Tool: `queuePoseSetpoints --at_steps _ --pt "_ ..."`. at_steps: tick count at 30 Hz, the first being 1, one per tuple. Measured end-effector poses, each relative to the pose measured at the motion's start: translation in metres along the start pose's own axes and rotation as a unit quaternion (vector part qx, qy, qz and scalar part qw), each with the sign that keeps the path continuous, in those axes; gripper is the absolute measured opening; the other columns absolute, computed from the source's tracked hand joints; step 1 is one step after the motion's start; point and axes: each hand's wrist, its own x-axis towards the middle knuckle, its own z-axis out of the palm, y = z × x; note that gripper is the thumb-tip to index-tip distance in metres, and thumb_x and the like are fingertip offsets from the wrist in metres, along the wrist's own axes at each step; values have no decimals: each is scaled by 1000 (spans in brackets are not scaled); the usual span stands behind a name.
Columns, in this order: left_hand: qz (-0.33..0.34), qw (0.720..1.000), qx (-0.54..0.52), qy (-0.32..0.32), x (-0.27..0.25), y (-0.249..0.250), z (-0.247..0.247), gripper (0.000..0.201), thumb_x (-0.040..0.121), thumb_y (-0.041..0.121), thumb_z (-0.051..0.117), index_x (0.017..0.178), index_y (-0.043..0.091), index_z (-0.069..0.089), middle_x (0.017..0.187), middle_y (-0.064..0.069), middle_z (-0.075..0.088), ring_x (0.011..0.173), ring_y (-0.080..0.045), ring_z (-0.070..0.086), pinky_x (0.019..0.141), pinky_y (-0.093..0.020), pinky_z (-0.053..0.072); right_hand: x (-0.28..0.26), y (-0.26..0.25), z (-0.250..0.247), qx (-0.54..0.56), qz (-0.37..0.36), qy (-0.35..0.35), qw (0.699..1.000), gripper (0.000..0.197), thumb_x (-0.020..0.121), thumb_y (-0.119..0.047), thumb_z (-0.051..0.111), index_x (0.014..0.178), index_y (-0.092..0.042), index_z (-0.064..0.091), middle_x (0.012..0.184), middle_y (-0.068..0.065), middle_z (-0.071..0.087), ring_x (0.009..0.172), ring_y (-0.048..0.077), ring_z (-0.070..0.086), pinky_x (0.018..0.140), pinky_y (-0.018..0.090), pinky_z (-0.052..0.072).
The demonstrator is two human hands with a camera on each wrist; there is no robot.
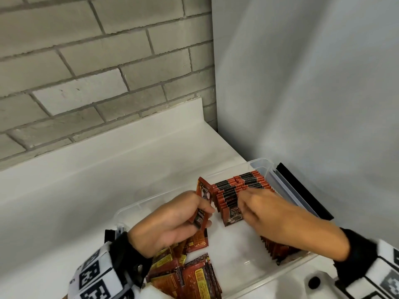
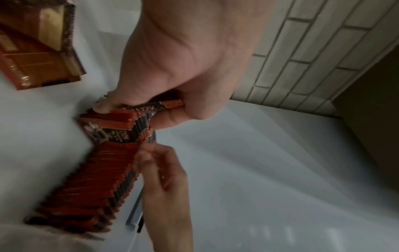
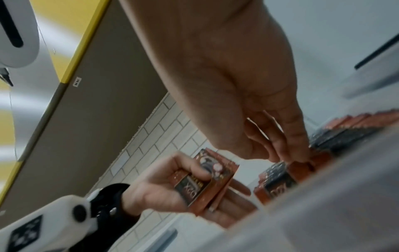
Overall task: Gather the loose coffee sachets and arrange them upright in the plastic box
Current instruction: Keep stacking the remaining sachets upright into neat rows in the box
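Observation:
A clear plastic box [image 1: 151,201] sits on the white counter. A row of red-and-black coffee sachets [image 1: 241,184] stands upright at its far right side. My left hand [image 1: 205,212] grips a small stack of sachets [image 1: 201,196] just left of that row; in the right wrist view this stack [image 3: 205,185] lies between thumb and fingers. My right hand [image 1: 243,198] reaches over the box, its fingertips [image 3: 302,158] touching the tops of the row's near end. A loose pile of sachets [image 1: 190,275] lies at the box's near left. More sachets [image 1: 278,249] stand under my right forearm.
A black lid edge [image 1: 302,188] runs along the box's right side, close to the grey wall. A brick wall backs the counter [image 1: 86,190], which stretches left of the box. A white device [image 1: 317,281] with a black button sits at the near right.

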Motion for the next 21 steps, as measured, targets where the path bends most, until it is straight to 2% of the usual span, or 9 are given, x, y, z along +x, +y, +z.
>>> queuePoseSetpoints --at_steps 1,3,4,6,9,11,14,17,21 --pt "-9 1000 -9 -9 0 -3 1 18 87 -11 53 93 5 56 95 -13 55 110 -29 51 105 -42 42 0 4 -4 -8 0 24 1000 8 99 -18 41 99 -25 46 100 -12 43 95 7 45 74 14 36" --pt "-17 999 -16 -25 2 -11 4 19 87 -11 52 93 6 58 94 -11 58 110 -28 52 103 -39 43 1 12 -6 -41 11 38 998 25 100 -20 40 125 -20 43 120 -8 38 114 9 37 95 18 36" --pt "-18 999 -18 -27 4 -13 5 20 88 -11 52 92 7 60 90 -9 61 105 -26 52 101 -39 42 2 16 -5 -58 18 30 998 33 101 -21 39 134 -19 38 129 -6 35 123 11 32 105 23 33" --pt "-19 999 -29 -23 10 -17 6 23 88 -11 51 88 9 63 74 -3 67 97 -23 52 97 -37 43 6 21 -4 -62 21 27 998 40 100 -23 38 140 -19 32 138 -4 30 129 13 25 113 28 27" --pt "-27 998 -51 -18 17 -22 9 26 87 -12 49 85 8 65 65 -2 69 92 -23 53 97 -38 42 14 25 -1 -56 22 30 998 43 100 -25 38 142 -18 29 141 -4 31 131 14 20 115 31 22" --pt "-23 998 -57 -24 20 -25 12 28 88 -12 47 86 7 67 72 -4 70 88 -21 55 96 -37 43 18 25 -1 -71 27 30 997 44 99 -27 37 142 -17 29 140 -3 33 128 16 21 114 32 22" --pt "-14 997 -66 -33 23 -29 17 29 88 -12 46 93 8 67 86 -6 70 84 -17 57 87 -33 42 20 25 -2 -86 30 41 995 42 99 -29 37 139 -17 32 135 -3 31 122 16 21 110 32 26" --pt "-9 997 -73 -34 25 -29 18 31 87 -11 46 101 9 66 103 -10 70 95 -20 57 84 -31 43 21 25 -1 -98 35 47 993 40 98 -31 38 135 -16 34 128 -2 25 121 15 20 108 31 28" --pt "2 997 -76 -30 25 -30 18 32 88 -11 46 104 9 65 111 -12 70 99 -21 59 84 -33 44 23 23 4 -103 29 56 993 39 98 -33 38 133 -17 35 124 -2 25 117 14 21 107 30 27"
